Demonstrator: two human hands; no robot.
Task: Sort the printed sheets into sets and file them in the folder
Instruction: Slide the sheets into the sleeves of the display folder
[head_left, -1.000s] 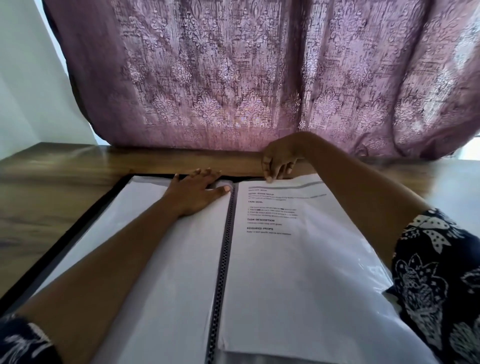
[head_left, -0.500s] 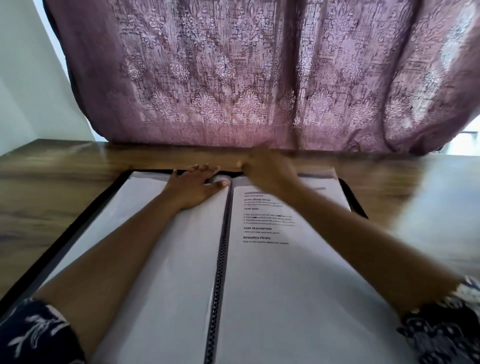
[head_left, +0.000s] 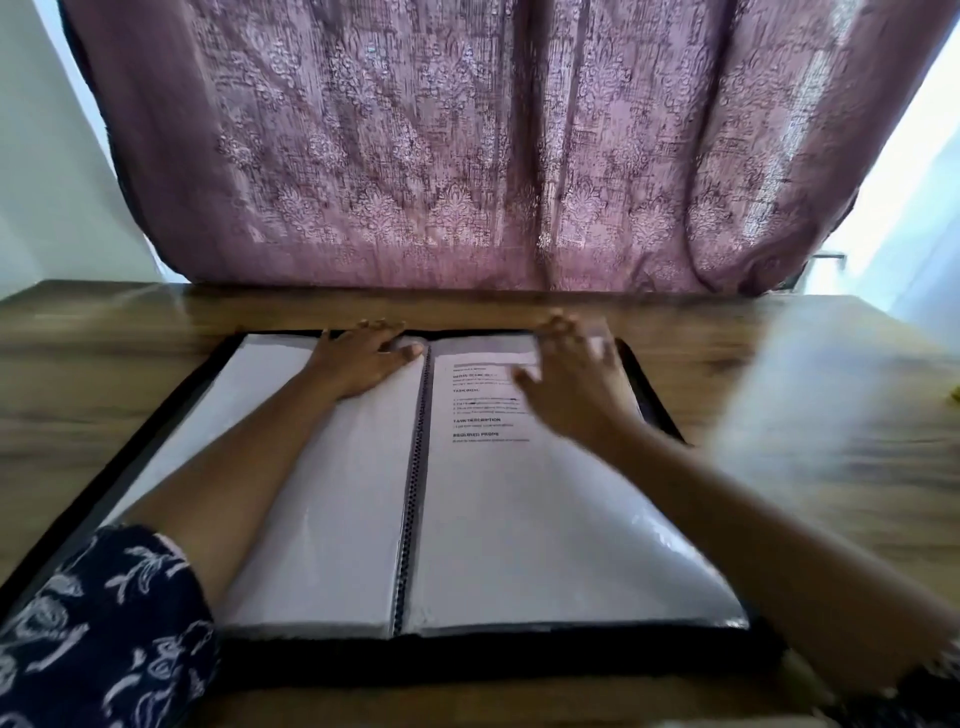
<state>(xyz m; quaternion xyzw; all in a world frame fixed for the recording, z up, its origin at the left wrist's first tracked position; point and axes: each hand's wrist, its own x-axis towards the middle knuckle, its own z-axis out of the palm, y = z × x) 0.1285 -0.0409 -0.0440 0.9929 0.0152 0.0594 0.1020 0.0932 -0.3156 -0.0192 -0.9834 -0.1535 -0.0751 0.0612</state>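
Head view. Shows a black-edged display folder with clear plastic pockets (head_left: 467, 660) lying open on the brown wooden counter (head_left: 104, 338), with its black comb spine (head_left: 415, 493) running from 12 to 6 o'clock.

Finds the task's white printed sheet with bold headings (head_left: 488, 415) already seated in the pocket at 3 o'clock of the spine, top edge up near 12.

Places the left hand (head_left: 358, 358) flat at 11 o'clock on the blank facing page, grip apart, fingers straight and pressing down, thumb tip close to the spine.

Places the right hand (head_left: 571, 384) over the sheet's upper part at 1 o'clock, smeared by motion, grip seemingly apart with fingers spread and nothing held. Cannot tell whether touching the plastic.

Catches a pale blurred patch (head_left: 810, 395) on the counter at 3 o'clock of the folder, perhaps loose paper, too smeared to name.

Closes off 12 o'clock with a mauve patterned curtain (head_left: 467, 156).

Judged as the filing step, with one sheet in and probably being smoothed or settled.

Next calls for fetching another sheet of the set, likely from 3 o'clock, keeping the left palm down to hold the pages flat, and opening a fresh pocket without creasing the paper.
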